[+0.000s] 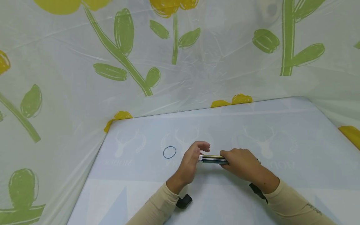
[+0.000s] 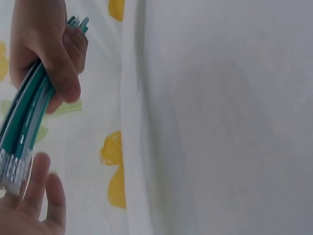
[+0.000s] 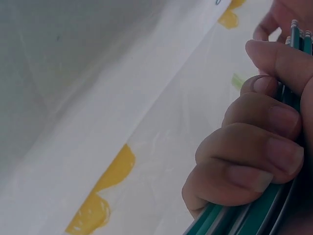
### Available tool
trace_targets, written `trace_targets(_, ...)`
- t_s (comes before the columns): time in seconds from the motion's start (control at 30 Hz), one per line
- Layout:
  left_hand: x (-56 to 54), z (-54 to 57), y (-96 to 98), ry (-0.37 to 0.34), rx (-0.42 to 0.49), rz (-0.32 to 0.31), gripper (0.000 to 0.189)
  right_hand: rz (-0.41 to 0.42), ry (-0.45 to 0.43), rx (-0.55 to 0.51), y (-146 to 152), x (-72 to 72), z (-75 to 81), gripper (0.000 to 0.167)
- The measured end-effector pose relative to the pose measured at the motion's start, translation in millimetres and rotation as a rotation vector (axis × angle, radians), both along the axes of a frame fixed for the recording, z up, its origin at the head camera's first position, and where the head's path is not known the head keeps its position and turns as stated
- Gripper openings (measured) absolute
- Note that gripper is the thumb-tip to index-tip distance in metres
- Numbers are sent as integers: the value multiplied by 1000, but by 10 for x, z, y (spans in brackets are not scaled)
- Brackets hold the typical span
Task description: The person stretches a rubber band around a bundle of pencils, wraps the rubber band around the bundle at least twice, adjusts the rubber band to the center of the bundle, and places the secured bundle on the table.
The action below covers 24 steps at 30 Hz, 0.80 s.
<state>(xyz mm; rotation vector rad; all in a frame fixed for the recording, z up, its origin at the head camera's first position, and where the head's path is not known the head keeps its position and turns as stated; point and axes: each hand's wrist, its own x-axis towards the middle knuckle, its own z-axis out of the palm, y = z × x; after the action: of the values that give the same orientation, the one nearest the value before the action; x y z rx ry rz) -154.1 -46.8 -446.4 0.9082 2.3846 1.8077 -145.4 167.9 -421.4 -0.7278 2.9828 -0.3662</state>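
Pencil bundle (image 1: pixel 212 159): being gripped by right hand (image 1: pixel 243 164), snugness being advised; being faced, nine o'clock, by loose-fingered left hand (image 1: pixel 189 164).

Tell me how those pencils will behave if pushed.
The pencils look slim and straight in the head view, so they are probably stiff and light. Their sides shine, so they may be slippery. The right hand grips several together; pushed loose, they could fan out.
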Motion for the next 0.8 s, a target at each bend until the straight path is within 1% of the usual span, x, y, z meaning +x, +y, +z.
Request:
trace_targets(0.13,48,-3,38,32,48,11,50,10,22,-7,-32,27,-3,28)
trace_targets(0.23,76,-9,59,49,61,23,52,10,42,-12,-53,36,-1,28)
trace_targets(0.57,143,-21,102,104,46,83,49,20,64,-18,-119,65,-17,26)
trace_targets(0.67,147,-22,115,104,38,81,48,21,72,-18,-128,76,-15,26)
trace_targets(0.8,145,-21,128,84,22,66,48,21,73,-16,-121,85,-18,27)
